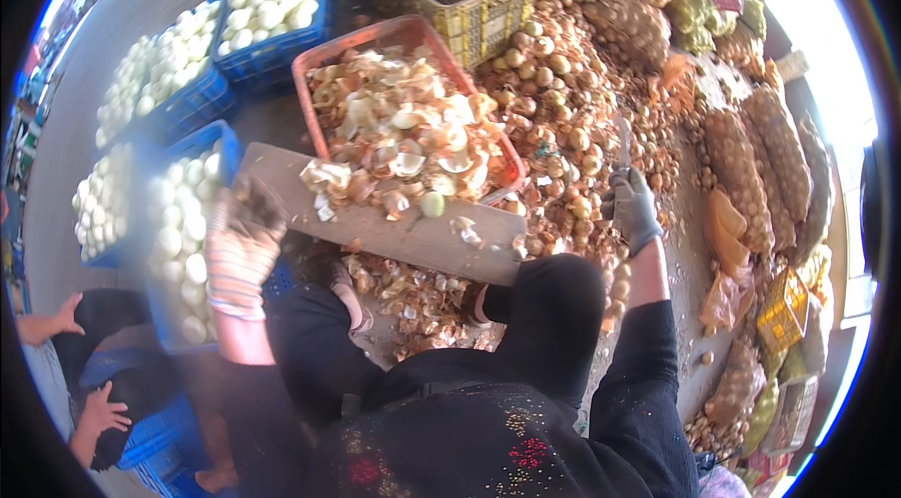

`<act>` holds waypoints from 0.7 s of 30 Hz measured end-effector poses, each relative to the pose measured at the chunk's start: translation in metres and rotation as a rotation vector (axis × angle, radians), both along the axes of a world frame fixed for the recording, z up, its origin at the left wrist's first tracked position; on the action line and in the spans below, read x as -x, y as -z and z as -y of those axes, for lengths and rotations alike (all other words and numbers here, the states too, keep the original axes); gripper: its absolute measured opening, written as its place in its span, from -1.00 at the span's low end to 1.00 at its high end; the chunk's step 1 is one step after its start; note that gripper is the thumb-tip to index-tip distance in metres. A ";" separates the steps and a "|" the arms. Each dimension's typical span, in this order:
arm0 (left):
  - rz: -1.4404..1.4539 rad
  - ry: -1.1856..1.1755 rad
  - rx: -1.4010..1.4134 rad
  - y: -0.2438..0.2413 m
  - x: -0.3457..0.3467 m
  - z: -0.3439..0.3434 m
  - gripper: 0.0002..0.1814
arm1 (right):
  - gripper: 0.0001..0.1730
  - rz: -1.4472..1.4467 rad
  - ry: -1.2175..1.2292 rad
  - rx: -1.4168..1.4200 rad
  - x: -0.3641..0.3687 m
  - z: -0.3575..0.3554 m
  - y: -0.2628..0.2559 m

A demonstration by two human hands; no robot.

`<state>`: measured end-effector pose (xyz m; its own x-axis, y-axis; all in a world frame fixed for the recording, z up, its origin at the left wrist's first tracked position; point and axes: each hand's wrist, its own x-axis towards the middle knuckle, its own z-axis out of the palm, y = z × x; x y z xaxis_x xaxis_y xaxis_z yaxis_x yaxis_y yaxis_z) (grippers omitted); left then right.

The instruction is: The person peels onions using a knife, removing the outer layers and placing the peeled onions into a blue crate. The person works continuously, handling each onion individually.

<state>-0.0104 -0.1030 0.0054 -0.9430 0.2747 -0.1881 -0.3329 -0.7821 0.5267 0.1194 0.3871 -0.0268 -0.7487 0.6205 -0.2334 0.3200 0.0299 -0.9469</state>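
My left hand (248,244), in a striped glove with a dark coating, is by the left end of a wooden board (415,234), beside a blue crate of peeled onions (184,223). Its fingers look curled and blurred; whether anything is in them is unclear. Out to the right, my gloved right hand (633,206) grips a knife (624,135), blade pointing away from me over a heap of unpeeled onions (563,139). A pale green onion (432,204) rests on the board among scraps of skin. Behind it, a red-orange plastic crate (304,93) is heaped with onion skins (401,111).
More blue crates of peeled onions (271,1) stand to the left. A yellow plastic crate (486,23) is at the back. Mesh sacks of onions (739,174) line the right side. Another person's hand (105,410) shows at lower left. Skins (415,294) litter the floor between my feet.
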 end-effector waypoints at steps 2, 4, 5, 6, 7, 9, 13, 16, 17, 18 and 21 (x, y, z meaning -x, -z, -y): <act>0.010 0.089 0.064 0.006 -0.009 -0.045 -0.71 | -0.79 -0.107 -0.197 -0.556 -0.027 -0.086 0.093; 0.087 0.082 0.121 0.017 -0.015 -0.074 -0.68 | -0.82 0.079 -0.669 -1.372 -0.025 -0.090 0.106; 0.137 0.065 0.143 0.026 -0.014 -0.084 -0.65 | -0.85 0.443 -0.889 -1.583 -0.021 -0.093 0.111; 0.181 0.023 0.256 0.029 -0.014 -0.096 -0.60 | -0.86 0.687 -0.593 -0.818 -0.002 -0.070 0.097; 0.182 0.015 0.269 0.035 -0.012 -0.102 -0.59 | -0.85 0.745 -0.024 -0.260 0.017 -0.046 0.080; 0.181 0.019 0.284 0.050 -0.003 -0.112 -0.58 | -0.78 0.914 -0.645 -0.978 0.022 -0.082 0.123; 0.116 -0.042 0.469 0.058 0.006 -0.125 -0.56 | -0.76 1.043 -0.904 -1.333 0.051 -0.110 0.153; 0.087 -0.052 0.465 0.061 0.012 -0.138 -0.57 | -0.76 1.161 -0.853 -1.293 0.071 -0.136 0.180; 0.040 -0.013 0.496 0.064 0.016 -0.141 -0.56 | -0.76 1.202 -0.832 -1.277 0.078 -0.146 0.190; 0.125 -0.085 0.488 0.053 0.012 -0.146 -0.53 | -0.72 1.220 -0.983 -1.283 0.093 -0.140 0.181; 0.083 -0.030 0.553 0.059 0.016 -0.148 -0.49 | -0.69 1.146 -0.574 -0.965 0.108 -0.154 0.196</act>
